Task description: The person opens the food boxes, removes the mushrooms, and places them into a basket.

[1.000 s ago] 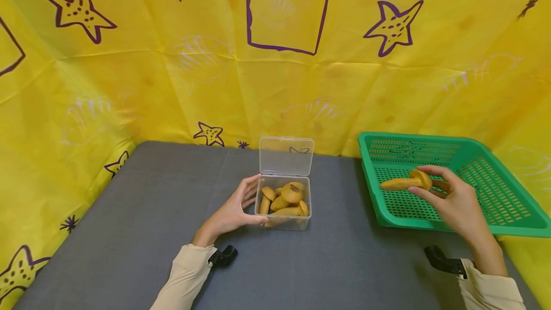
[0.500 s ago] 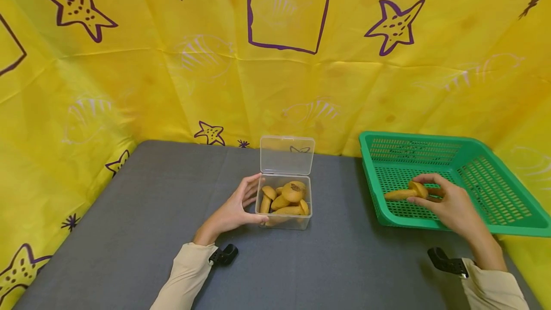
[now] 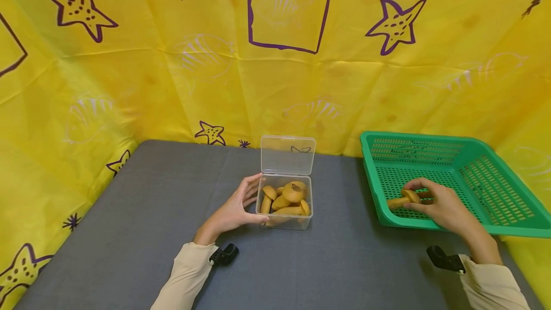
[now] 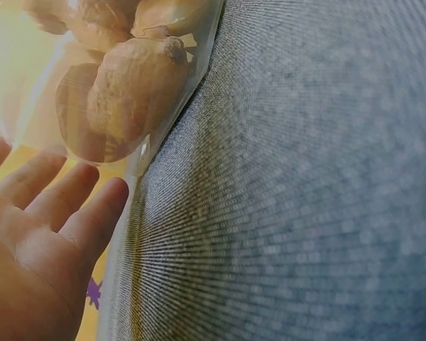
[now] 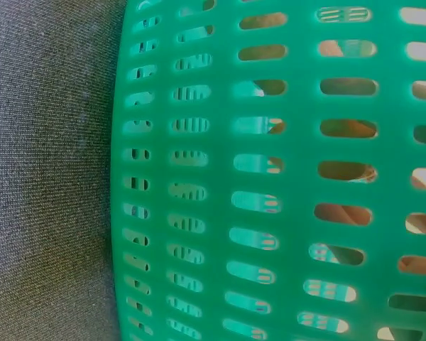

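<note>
A small clear plastic box [image 3: 306, 222] with its hinged lid [image 3: 287, 156] raised stands mid-table, filled with several brown mushrooms [image 3: 294, 191]. My left hand [image 3: 230, 212] grips the box at its left side, thumb on the front corner and fingers toward the back. In the left wrist view, the fingers [image 4: 85, 195] lie right at the box wall, a mushroom [image 4: 138, 92] showing through it. My right hand [image 3: 445, 207] pinches the cap of another mushroom [image 3: 397, 203] low inside the green basket [image 3: 374, 204]. Through the basket's slots the right wrist view shows only bits of hand and mushroom.
The basket sits at the right end of the grey table [image 3: 340, 262], its far side near the yellow cloth [image 3: 215, 85], which hangs along the back and sides. Grey table surface lies between box and basket.
My right hand has lowered the mushroom deeper into the basket and shifted slightly left, the cap still pinched. The left hand and box stay in place.
</note>
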Available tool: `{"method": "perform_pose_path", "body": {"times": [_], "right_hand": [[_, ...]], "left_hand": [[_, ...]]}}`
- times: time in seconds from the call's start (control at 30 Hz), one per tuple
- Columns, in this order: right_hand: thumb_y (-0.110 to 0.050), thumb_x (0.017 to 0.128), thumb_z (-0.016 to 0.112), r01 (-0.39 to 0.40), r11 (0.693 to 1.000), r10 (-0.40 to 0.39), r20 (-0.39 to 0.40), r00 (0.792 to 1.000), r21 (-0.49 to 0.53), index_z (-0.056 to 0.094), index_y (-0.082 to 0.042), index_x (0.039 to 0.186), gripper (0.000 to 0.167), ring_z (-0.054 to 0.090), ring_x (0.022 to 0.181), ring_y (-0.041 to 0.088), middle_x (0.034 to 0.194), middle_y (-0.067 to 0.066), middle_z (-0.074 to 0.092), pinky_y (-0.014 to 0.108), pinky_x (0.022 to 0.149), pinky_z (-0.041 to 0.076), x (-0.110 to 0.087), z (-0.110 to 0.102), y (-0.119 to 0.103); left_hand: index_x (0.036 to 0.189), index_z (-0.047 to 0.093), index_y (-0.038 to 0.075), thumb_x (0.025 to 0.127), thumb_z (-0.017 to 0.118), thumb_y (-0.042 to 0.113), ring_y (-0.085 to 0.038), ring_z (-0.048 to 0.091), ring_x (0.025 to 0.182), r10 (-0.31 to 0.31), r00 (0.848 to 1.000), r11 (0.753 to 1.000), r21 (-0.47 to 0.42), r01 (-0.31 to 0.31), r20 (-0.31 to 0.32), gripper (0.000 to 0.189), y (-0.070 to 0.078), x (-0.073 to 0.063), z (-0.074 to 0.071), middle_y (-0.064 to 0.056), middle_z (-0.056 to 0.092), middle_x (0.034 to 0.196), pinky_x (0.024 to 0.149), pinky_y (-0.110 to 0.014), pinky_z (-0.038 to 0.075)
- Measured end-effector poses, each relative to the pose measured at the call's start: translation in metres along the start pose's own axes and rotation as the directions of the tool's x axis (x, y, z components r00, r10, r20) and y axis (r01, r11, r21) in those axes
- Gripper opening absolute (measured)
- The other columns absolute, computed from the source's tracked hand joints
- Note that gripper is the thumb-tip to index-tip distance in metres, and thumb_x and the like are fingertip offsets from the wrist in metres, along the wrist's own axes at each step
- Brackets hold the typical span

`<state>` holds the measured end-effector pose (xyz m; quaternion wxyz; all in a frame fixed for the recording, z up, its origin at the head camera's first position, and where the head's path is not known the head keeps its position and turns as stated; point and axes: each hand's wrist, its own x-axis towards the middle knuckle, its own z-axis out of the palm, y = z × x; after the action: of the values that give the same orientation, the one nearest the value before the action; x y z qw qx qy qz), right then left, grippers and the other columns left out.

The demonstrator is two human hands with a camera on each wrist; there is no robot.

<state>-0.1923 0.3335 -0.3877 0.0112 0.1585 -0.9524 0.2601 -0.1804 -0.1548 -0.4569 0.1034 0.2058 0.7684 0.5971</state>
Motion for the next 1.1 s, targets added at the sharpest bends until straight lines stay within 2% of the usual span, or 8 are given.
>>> {"method": "perform_pose_path", "body": {"times": [0.07,0.17,0.3,0.5,0.63,0.77,0.9,1.1], "right_hand": [[-0.017,0.084,0.079,-0.006,1.000,0.006,0.010,1.000,-0.001,0.064,-0.009,0.113,0.033,0.070,0.092,0.039,0.109,0.018,0.069,0.027,0.064,0.057,0.000,0.000,0.000],[-0.018,0.086,0.078,-0.014,1.000,0.013,0.031,0.999,0.004,0.064,-0.008,0.114,0.033,0.069,0.095,0.042,0.111,0.019,0.069,0.029,0.065,0.058,0.001,0.001,0.000],[-0.020,0.088,0.076,-0.030,1.000,0.030,0.061,0.998,0.005,0.064,-0.006,0.116,0.033,0.068,0.096,0.041,0.112,0.019,0.068,0.032,0.066,0.058,0.002,0.002,-0.001],[-0.024,0.092,0.072,-0.070,0.998,0.070,0.103,0.992,-0.004,0.064,-0.003,0.122,0.038,0.067,0.100,0.043,0.116,0.023,0.067,0.044,0.070,0.058,0.001,0.001,-0.002],[-0.025,0.092,0.072,-0.083,0.997,0.083,0.119,0.989,-0.001,0.063,-0.003,0.124,0.039,0.067,0.101,0.041,0.121,0.024,0.066,0.041,0.071,0.057,0.000,0.001,-0.002],[-0.024,0.091,0.073,-0.074,0.997,0.073,0.117,0.990,0.011,0.062,-0.003,0.126,0.042,0.067,0.104,0.042,0.124,0.025,0.064,0.038,0.071,0.058,0.000,0.000,-0.004],[-0.025,0.092,0.072,-0.043,0.999,0.042,0.094,0.995,0.009,0.060,-0.002,0.130,0.045,0.063,0.109,0.047,0.128,0.026,0.062,0.048,0.078,0.058,-0.001,-0.001,-0.008],[-0.027,0.092,0.072,0.013,1.000,-0.013,0.045,0.999,0.014,0.058,-0.005,0.133,0.048,0.059,0.115,0.049,0.131,0.024,0.061,0.062,0.089,0.051,0.002,-0.007,-0.023]], "left_hand": [[0.156,0.017,0.020,0.080,0.084,0.014,-0.035,0.024,0.151,0.000,1.000,1.000,-0.002,0.000,0.002,0.102,0.000,0.000,0.000,-0.017,0.023,0.163,0.120,-0.055,0.029],[0.156,0.017,0.020,0.079,0.084,0.014,-0.035,0.024,0.151,-0.003,1.000,1.000,-0.001,0.003,0.001,0.102,0.000,0.000,0.000,-0.018,0.023,0.163,0.120,-0.055,0.029],[0.156,0.017,0.020,0.079,0.085,0.014,-0.034,0.025,0.151,-0.007,1.000,1.000,0.003,0.007,-0.003,0.103,0.001,0.000,-0.001,-0.017,0.024,0.163,0.120,-0.055,0.029],[0.156,0.017,0.018,0.079,0.085,0.015,-0.036,0.025,0.150,0.000,1.000,1.000,0.009,0.000,0.003,0.103,0.003,0.000,0.000,-0.018,0.023,0.163,0.119,-0.055,0.030],[0.156,0.018,0.019,0.079,0.085,0.015,-0.034,0.025,0.151,-0.001,1.000,1.000,0.010,0.001,0.001,0.102,0.002,0.000,0.000,-0.017,0.024,0.163,0.120,-0.054,0.029],[0.156,0.018,0.019,0.079,0.084,0.015,-0.034,0.025,0.151,-0.003,1.000,1.000,0.012,0.003,0.001,0.101,0.000,0.000,-0.001,-0.016,0.024,0.163,0.120,-0.054,0.029],[0.156,0.017,0.018,0.080,0.084,0.015,-0.034,0.025,0.151,-0.001,1.000,1.000,0.011,0.001,0.004,0.101,0.000,0.000,-0.001,-0.017,0.024,0.163,0.120,-0.055,0.029],[0.156,0.017,0.019,0.080,0.084,0.014,-0.033,0.024,0.151,0.000,1.000,1.000,0.011,0.000,0.005,0.101,0.000,0.000,-0.001,-0.016,0.024,0.163,0.120,-0.054,0.029]]}}
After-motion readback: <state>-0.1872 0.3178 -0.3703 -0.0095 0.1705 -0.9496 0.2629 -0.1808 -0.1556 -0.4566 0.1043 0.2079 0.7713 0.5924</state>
